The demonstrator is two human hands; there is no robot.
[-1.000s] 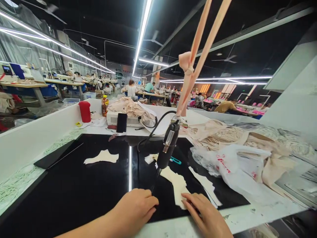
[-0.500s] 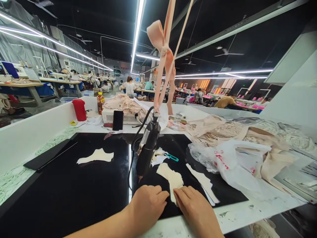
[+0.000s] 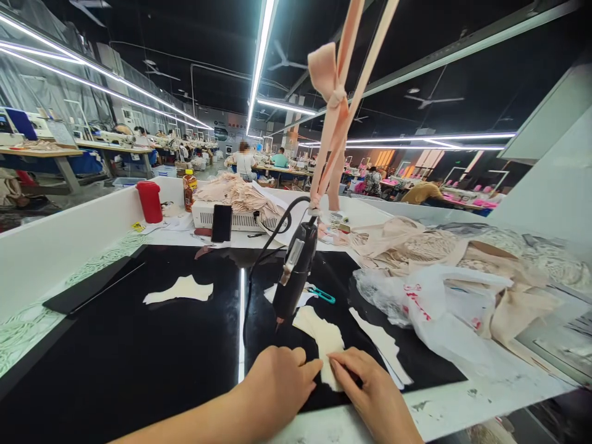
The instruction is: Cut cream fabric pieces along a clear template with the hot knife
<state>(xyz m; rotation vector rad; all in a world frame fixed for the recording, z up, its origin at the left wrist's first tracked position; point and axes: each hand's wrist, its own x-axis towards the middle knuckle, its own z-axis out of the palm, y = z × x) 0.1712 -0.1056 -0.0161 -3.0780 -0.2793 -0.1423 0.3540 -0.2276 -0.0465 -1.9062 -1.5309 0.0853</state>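
A cream cut fabric piece [image 3: 322,330] lies on the black board in front of me, its lower end between my two hands. My left hand [image 3: 283,385] is closed, the fingers curled and the index fingertip on the piece's left edge; its thumb side is partly hidden. From the right, my right hand [image 3: 374,388] pinches the edge of the same piece between thumb and index finger. Just beyond my left hand hangs a black corded hand tool [image 3: 296,265] with a metal lever and a coppery tip, tied to a pink fabric strap [image 3: 335,123].
Teal-handled snips [image 3: 322,295] lie by white scraps behind the tool. Another cream piece [image 3: 181,290] is on the board's left, a white-backed one [image 3: 382,342] on the right. A plastic bag [image 3: 444,302] and a beige fabric heap [image 3: 411,240] crowd the right side.
The hanging tool and its strap have swung to the right. My right hand's thumb and index finger show more apart from the other fingers. The fabric piece has barely shifted.
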